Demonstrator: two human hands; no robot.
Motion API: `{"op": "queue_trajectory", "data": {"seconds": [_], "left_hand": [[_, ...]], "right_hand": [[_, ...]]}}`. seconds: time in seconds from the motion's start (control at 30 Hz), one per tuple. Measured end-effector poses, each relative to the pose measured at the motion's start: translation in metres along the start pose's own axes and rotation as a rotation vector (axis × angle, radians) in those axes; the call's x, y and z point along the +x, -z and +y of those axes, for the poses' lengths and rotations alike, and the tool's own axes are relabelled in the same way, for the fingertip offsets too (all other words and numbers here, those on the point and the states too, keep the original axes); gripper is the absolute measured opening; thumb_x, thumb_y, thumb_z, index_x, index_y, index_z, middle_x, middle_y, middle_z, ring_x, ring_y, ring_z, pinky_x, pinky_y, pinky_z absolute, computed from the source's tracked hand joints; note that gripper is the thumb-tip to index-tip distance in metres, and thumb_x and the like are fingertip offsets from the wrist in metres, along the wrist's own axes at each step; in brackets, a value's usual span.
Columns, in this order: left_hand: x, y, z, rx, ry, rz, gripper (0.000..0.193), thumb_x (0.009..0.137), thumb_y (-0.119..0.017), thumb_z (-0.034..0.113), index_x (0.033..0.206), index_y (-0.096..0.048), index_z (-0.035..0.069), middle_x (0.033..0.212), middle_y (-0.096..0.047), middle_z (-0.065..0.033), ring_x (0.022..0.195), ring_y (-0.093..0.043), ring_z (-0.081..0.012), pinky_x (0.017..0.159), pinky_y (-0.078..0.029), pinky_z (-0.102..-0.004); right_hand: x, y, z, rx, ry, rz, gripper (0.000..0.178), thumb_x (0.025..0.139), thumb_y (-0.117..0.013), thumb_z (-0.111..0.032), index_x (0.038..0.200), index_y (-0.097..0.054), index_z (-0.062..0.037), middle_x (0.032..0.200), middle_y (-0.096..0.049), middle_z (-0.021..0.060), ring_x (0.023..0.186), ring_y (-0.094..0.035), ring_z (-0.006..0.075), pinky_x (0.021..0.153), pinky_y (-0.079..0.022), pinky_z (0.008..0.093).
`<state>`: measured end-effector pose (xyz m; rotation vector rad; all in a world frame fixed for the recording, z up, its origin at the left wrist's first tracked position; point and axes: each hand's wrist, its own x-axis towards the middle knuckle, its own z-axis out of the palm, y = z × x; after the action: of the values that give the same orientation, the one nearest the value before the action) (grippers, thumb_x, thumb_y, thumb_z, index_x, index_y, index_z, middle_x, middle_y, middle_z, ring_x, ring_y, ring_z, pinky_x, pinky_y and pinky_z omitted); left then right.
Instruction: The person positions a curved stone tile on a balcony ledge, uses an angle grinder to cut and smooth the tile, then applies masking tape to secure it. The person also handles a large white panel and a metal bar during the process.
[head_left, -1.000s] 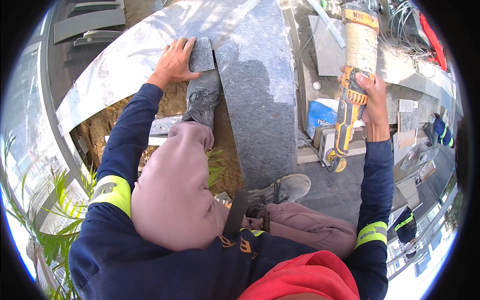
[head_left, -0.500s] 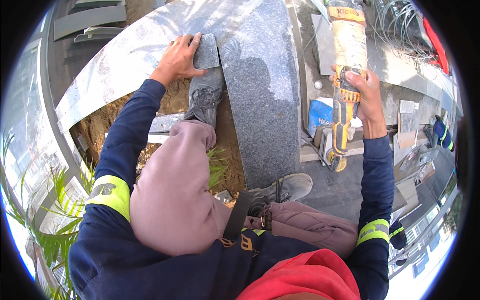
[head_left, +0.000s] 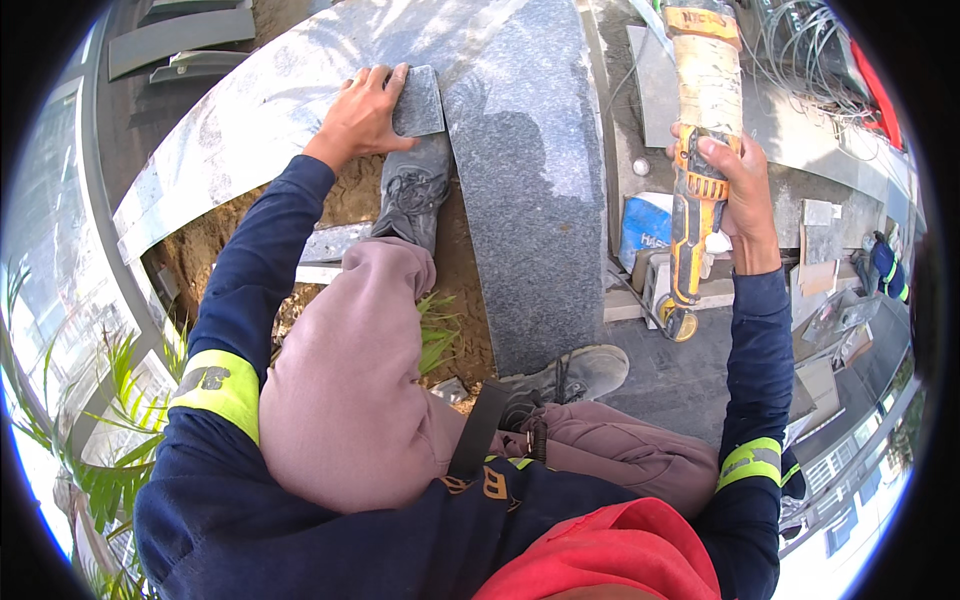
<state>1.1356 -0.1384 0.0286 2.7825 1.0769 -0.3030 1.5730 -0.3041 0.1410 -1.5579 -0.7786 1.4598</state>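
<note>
The left hand (head_left: 365,112) is half open along the left side of a small grey stone offcut (head_left: 421,100), index finger near its far corner and thumb spread at its near one, probably to keep it from slipping; whether it clamps or only steadies the piece, I cannot tell. The offcut lies at the far left, by the joint where the long granite slab (head_left: 540,270) meets the pale curved slab (head_left: 240,130). The toe of the left shoe (head_left: 415,190) meets or passes under its near edge, which may brace it. To the right, the right hand (head_left: 745,190) is closed around the waist of a yellow-and-black power tool (head_left: 690,240), likely an angle grinder, thumb on top. Gripping it mid-length seems to balance its tape-wrapped far part (head_left: 708,85), whose end the view cuts off. Held lengthwise and well apart from the left hand, the tool leaves those fingers clear. The right shoe (head_left: 595,372), beside the granite's near end, widens the stance.
</note>
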Motion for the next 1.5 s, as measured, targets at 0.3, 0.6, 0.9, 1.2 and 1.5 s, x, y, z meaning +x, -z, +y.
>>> {"op": "queue_trajectory", "data": {"seconds": [0.3,0.6,0.9,1.2,1.5], "left_hand": [[0.004,-0.005,0.001,0.020,0.019,0.015,0.114,0.068,-0.085,0.058,0.155,-0.036,0.004,0.135,-0.051,-0.0204,0.125,-0.054,-0.0402,0.107,-0.046,-0.0505],[0.008,-0.008,-0.001,0.048,0.053,-0.022,0.116,0.068,-0.085,0.059,0.157,-0.034,0.005,0.138,-0.049,-0.0218,0.130,-0.050,-0.0411,0.109,-0.045,-0.0509],[0.022,-0.003,-0.002,0.058,0.061,0.049,0.114,0.071,-0.083,0.060,0.156,-0.035,0.001,0.146,-0.048,-0.0265,0.135,-0.048,-0.0431,0.111,-0.044,-0.0524],[0.040,-0.010,-0.016,0.121,0.066,0.088,0.112,0.073,-0.083,0.059,0.157,-0.035,0.003,0.148,-0.047,-0.0244,0.139,-0.045,-0.0415,0.112,-0.045,-0.0513],[0.043,-0.006,-0.020,0.152,0.065,0.036,0.110,0.075,-0.081,0.057,0.158,-0.033,0.002,0.151,-0.045,-0.0223,0.140,-0.045,-0.0393,0.115,-0.044,-0.0462]], "right_hand": [[0.002,0.002,0.006,-0.030,-0.022,-0.048,0.055,0.088,-0.073,-0.025,0.127,-0.057,0.0103,0.112,-0.071,0.0191,0.092,-0.073,0.0197,0.075,-0.060,0.0303],[0.000,0.002,0.007,-0.030,-0.013,-0.041,0.057,0.087,-0.074,-0.026,0.128,-0.056,0.0104,0.112,-0.071,0.0203,0.093,-0.073,0.0205,0.073,-0.060,0.0300],[-0.003,-0.001,0.007,0.026,0.016,-0.024,0.044,0.088,-0.076,-0.022,0.119,-0.063,0.0064,0.102,-0.073,0.0137,0.085,-0.073,0.0158,0.072,-0.060,0.0292],[-0.006,-0.002,0.006,0.008,0.012,-0.046,0.041,0.088,-0.075,-0.022,0.116,-0.064,0.0056,0.097,-0.074,0.0125,0.081,-0.071,0.0137,0.071,-0.059,0.0277],[-0.018,0.010,0.010,0.000,-0.007,-0.010,0.040,0.088,-0.075,-0.021,0.116,-0.064,0.0055,0.099,-0.074,0.0132,0.083,-0.072,0.0162,0.074,-0.059,0.0295]]}}
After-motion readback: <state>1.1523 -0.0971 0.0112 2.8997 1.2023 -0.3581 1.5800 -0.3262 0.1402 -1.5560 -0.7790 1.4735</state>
